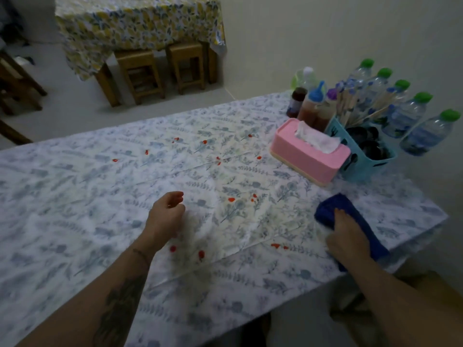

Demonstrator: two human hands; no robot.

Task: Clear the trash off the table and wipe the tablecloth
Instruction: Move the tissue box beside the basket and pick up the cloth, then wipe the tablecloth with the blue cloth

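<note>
Tattooed left forearm lowest in view, left hand (167,209) loosely curled above the tablecloth (75,196), grasping nothing visible. Blue cloth (350,221) near the table's right edge, pressed flat under the right hand (347,242), fingers spread along it. Long axis from near-right to far-left, far end pointing toward the red spots (231,199) mid-table. Judged: wiping stage, no loose trash visible; stains to the left of the cloth, right hand nearer. Beyond, just beside each other: pink tissue box (309,156), teal caddy (363,161), water bottles (406,116).
</note>
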